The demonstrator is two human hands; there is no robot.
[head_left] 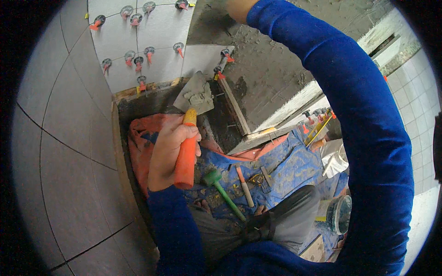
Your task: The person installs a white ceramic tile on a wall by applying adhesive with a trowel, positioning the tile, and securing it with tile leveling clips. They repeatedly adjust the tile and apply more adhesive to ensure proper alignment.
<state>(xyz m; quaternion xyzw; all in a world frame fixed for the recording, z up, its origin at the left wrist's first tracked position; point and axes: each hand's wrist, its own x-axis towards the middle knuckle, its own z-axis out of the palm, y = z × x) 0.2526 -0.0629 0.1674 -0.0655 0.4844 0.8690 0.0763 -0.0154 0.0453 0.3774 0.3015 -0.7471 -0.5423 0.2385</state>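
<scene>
My left hand (166, 154) is closed around the orange handle of a pointed trowel (195, 87). Grey mortar lies on the trowel's blade, which is held in front of the lower part of the wall. My right hand (241, 10) is raised at the top edge of the view, close to the grey mortar-covered wall (271, 60). Its fingers are cut off by the picture's edge, so what they do cannot be seen. Left of it are white wall tiles (159, 27), with red-tipped levelling clips (149, 53) along their joints.
Large grey tiles (69, 138) cover the left side. On a dirty blue tarp (294, 158) lie a green mallet (223, 193), a hammer-like tool with a red-and-pale handle (245, 186) and a tape measure (256, 179). A clear bucket (341, 215) stands right of my knee. A wooden strip (234, 106) leans by the ledge.
</scene>
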